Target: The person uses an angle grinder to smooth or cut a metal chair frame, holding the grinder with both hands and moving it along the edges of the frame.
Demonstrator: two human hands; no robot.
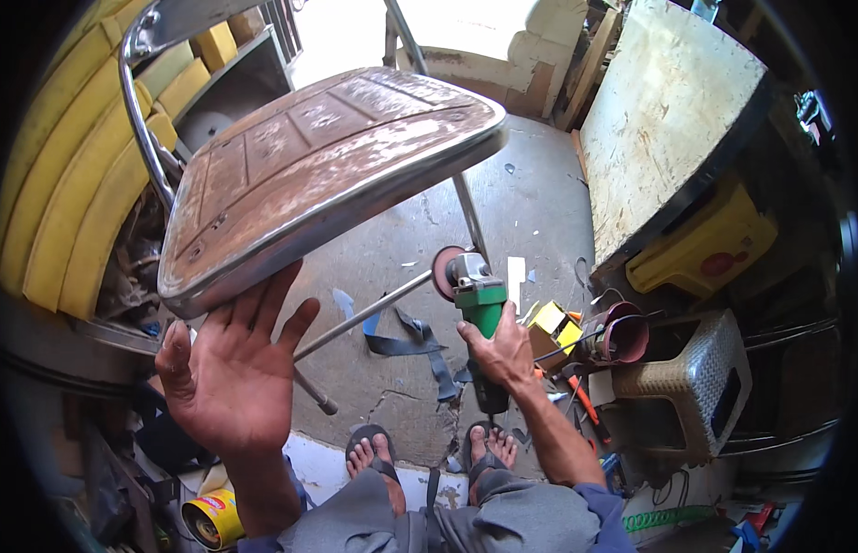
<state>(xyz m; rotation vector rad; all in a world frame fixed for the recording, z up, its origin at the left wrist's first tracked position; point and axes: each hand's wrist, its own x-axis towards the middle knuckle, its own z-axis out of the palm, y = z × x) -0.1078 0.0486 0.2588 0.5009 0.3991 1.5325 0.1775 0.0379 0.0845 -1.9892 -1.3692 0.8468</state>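
A metal chair seat [318,157], rusty on top with a chrome rim, is held tilted on tubular legs [364,315] above the floor. My left hand [228,378] is open, palm up, its fingertips at the underside of the seat's near-left edge and partly hidden there. In my right hand [499,355] is a green angle grinder [480,304], gripped by its body. Its reddish disc [443,269] sits beside a chrome tube, below the seat's right side; whether they touch I cannot tell.
Yellow foam slabs [51,203] line the left. A scuffed pale board [659,129] stands at right, above a patterned stool [678,387]. Blue strips [397,341], a yellow box [553,332] and tools lie on the grey floor [540,203]. My sandalled feet [369,461] are at the bottom.
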